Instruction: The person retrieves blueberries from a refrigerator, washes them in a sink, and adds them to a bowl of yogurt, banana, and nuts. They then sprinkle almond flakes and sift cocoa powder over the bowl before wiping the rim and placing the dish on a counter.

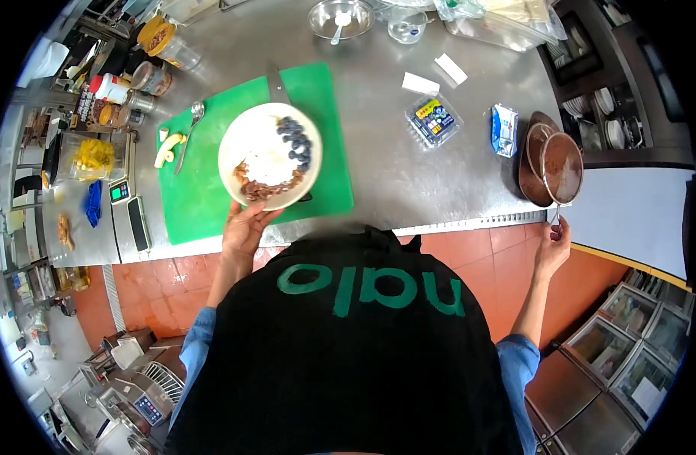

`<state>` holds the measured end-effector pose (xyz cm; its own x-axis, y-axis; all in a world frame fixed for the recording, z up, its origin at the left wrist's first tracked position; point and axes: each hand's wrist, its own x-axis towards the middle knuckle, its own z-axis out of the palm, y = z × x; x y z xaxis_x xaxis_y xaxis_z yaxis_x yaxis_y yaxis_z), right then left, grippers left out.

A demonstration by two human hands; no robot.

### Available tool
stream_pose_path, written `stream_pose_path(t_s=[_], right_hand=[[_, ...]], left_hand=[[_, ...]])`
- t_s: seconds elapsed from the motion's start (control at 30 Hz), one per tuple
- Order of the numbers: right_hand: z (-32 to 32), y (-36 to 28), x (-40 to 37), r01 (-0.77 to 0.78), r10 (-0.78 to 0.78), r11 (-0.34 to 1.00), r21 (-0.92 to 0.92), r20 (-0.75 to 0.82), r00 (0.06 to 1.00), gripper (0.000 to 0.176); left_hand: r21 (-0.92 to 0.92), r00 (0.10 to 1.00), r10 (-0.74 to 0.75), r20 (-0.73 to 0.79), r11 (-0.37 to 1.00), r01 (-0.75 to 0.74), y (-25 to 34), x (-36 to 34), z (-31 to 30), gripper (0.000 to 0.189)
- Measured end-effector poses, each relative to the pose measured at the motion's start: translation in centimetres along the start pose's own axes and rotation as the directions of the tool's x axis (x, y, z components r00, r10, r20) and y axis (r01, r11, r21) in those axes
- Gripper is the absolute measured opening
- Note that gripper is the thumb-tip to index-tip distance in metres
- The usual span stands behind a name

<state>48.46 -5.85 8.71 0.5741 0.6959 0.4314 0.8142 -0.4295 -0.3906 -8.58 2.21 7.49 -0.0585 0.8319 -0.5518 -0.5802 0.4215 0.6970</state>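
My left hand (246,226) grips the near rim of a pale bowl (228,167) above a green cutting board (333,174). In the bowl, a white creamy layer (264,152) has blueberries (296,144) along its right side and brown flakes or nuts (268,188) along the near side. Far to the right, my right hand (556,244) is closed around the handle of a fine-mesh sieve (562,168) dusted with brown powder. The sieve overlaps a brown-coated bowl (531,182) at the counter's right end. A knife (277,85) lies partly behind the pale bowl.
Banana pieces (168,150) and a spoon (189,136) lie on the board's left. A blueberry box (434,120), a blue-and-white packet (504,130) and a metal bowl (340,19) stand on the steel counter (393,178). Jars (151,78), a scale (120,191) and a phone (138,224) are at left.
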Motion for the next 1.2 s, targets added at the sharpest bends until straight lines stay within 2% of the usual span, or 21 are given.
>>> stream_pose_path(t_s=[0.13,0.23,0.3,0.33,0.43,0.5,0.53,0.67,0.73,0.83,0.9,0.93,1.0,1.03,1.1,1.13,1.2], right_hand=[[-0.7,-0.1,-0.5,0.022,-0.022,0.999,0.032,0.001,1.0,0.034],[-1.6,-0.8,-1.0,0.056,-0.058,0.993,0.107,0.015,0.998,0.033],[-2.5,-1.7,-1.4,-0.134,0.12,0.985,0.108,0.122,0.985,0.037],[-3.1,-1.9,-1.6,-0.142,0.13,0.985,0.099,0.113,0.985,0.037],[-4.3,-2.5,-2.2,-0.125,0.104,0.981,0.151,0.138,0.985,0.037],[-5.0,-3.0,-2.5,0.027,-0.036,0.989,0.144,0.063,0.997,0.032],[-5.2,-3.0,-2.7,0.027,-0.035,0.993,0.111,0.074,0.997,0.031],[-6.3,-4.5,-4.0,0.029,-0.04,0.992,0.12,0.088,0.995,0.03],[-7.0,-6.7,-4.5,-0.038,-0.012,0.973,0.227,0.217,0.976,0.031],[-5.4,-7.1,-6.6,-0.027,-0.033,0.954,0.297,0.197,0.98,0.032],[-4.8,-7.7,-7.6,0.026,-0.091,0.965,0.26,0.242,0.966,0.034],[-4.8,-9.7,-7.9,0.018,-0.091,0.956,0.292,0.238,0.967,0.036],[-4.6,-13.0,-8.7,0.017,-0.109,0.939,0.344,0.249,0.962,0.039],[-4.3,-14.1,-9.1,0.022,-0.126,0.932,0.362,0.264,0.956,0.04],[-4.6,-16.0,-9.7,-0.009,-0.116,0.936,0.352,0.332,0.936,0.042],[-4.6,-16.5,-9.9,0.071,-0.191,0.937,0.341,0.33,0.925,0.043],[-4.9,-16.9,-10.2,0.209,-0.307,0.93,0.303,0.324,0.895,0.048]], left_hand=[[0.111,0.987,-0.131,0.094,0.987,0.12,-1.3,-2.3,4.9,0.064],[0.081,0.942,-0.219,0.252,0.975,0.205,-4.2,-1.6,6.0,0.064],[0.095,0.93,-0.263,0.256,0.965,0.246,-5.9,-1.6,7.8,0.064],[0.131,0.92,-0.286,0.269,0.957,0.26,-6.9,-1.3,8.4,0.064],[0.153,0.883,-0.34,0.323,0.94,0.306,-9.8,0.1,8.5,0.065],[0.173,0.889,-0.361,0.282,0.93,0.323,-10.8,0.0,9.4,0.068],[0.176,0.888,-0.363,0.283,0.929,0.324,-11.1,0.0,9.5,0.068],[0.218,0.891,-0.315,0.328,0.942,0.254,-11.7,0.3,10.5,0.068],[0.222,0.895,-0.29,0.339,0.949,0.223,-12.0,0.9,10.8,0.068],[0.244,0.894,-0.279,0.352,0.949,0.2,-12.0,1.6,10.7,0.066],[0.422,0.929,-0.308,0.205,0.884,0.2,-9.2,-0.6,12.1,0.065],[0.417,0.928,-0.307,0.213,0.887,0.198,-8.4,-1.5,12.0,0.065],[0.523,0.992,-0.098,0.078,0.851,0.043,-6.5,-3.2,11.0,0.052],[0.523,0.993,-0.094,0.072,0.851,0.043,-5.8,-3.3,11.0,0.052],[0.498,0.986,-0.026,0.166,0.865,-0.061,-4.3,-3.7,11.0,0.038],[0.472,0.977,0.007,0.212,0.875,-0.108,-3.4,-4.9,12.7,0.035],[0.444,0.976,-0.027,0.217,0.893,-0.074,-3.3,-4.8,13.3,0.037]])
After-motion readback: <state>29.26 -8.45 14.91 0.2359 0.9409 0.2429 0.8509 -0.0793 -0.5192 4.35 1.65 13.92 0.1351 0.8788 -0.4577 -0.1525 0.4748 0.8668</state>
